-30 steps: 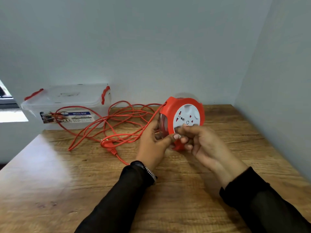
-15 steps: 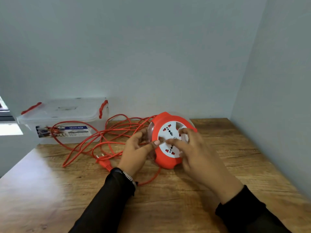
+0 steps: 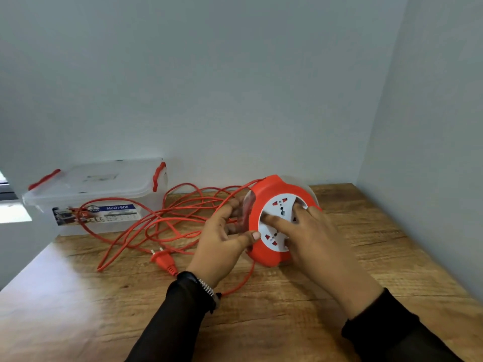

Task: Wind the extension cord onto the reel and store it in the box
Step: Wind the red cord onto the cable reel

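Note:
A round red reel (image 3: pixel 264 197) with a white socket face stands tilted on the wooden table (image 3: pixel 261 322). My left hand (image 3: pixel 222 241) grips its left rim, thumb on the red front. My right hand (image 3: pixel 313 236) lies on the white face, fingers spread over the sockets. The red extension cord (image 3: pixel 167 220) sprawls in loose loops to the left of the reel, its plug (image 3: pixel 163 259) lying near my left wrist. A clear plastic box (image 3: pixel 104 194) with red latches and its lid on stands at the back left.
Grey walls close the table at the back and on the right (image 3: pixel 431 152). Some cord loops lie against the box's front. A strand runs under my left wrist toward the reel's underside.
The reel has come down from the air to the table and turned its socket face toward me. My right hand moved from its lower edge onto the white face.

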The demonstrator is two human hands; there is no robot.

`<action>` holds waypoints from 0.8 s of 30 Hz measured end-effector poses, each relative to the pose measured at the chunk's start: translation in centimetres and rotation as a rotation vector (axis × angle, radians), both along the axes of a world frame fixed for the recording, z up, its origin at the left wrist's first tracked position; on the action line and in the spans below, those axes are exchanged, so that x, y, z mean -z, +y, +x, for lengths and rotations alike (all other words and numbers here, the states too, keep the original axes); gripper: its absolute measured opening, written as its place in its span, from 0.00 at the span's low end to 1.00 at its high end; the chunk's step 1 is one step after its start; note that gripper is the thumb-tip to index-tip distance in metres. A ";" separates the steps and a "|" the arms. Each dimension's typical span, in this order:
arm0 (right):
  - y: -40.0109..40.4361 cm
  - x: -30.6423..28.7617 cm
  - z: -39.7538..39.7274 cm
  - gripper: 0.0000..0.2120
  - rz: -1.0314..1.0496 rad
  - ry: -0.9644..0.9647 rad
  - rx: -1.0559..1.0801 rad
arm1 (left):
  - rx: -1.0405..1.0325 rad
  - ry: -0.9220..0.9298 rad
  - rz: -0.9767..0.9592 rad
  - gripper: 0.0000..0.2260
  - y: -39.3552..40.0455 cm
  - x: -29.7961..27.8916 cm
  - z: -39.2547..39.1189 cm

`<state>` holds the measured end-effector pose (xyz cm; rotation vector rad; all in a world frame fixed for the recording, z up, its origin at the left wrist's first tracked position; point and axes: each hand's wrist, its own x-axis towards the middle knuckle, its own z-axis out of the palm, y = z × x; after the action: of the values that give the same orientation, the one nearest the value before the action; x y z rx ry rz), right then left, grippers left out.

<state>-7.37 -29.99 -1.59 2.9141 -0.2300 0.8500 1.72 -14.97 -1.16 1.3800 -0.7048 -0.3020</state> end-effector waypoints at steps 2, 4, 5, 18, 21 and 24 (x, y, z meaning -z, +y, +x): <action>-0.1 0.0 -0.1 0.29 0.013 -0.032 0.019 | -0.023 -0.014 -0.006 0.27 -0.2 0.1 -0.4; 0.1 -0.1 -0.4 0.29 0.038 -0.057 0.049 | -0.041 -0.027 -0.012 0.28 -0.3 0.0 -0.8; 0.2 -0.2 -0.5 0.29 0.052 -0.079 0.061 | -0.052 -0.037 -0.014 0.28 -0.3 0.1 -0.8; 1.4 -1.2 -1.1 0.31 0.786 -0.208 0.102 | -0.110 -0.021 -0.130 0.26 -1.6 1.3 -2.1; 1.5 -1.8 -0.8 0.21 1.332 -0.194 0.016 | -0.166 0.000 -0.182 0.25 -2.0 1.5 -2.7; 1.3 -2.3 -0.7 0.06 1.795 -0.182 -0.150 | -0.215 -0.029 -0.216 0.25 -2.4 1.7 -3.3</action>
<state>-8.05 -28.68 0.71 4.3662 -1.4695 1.3736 -1.53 -17.42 -2.86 1.2423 -0.5883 -0.0343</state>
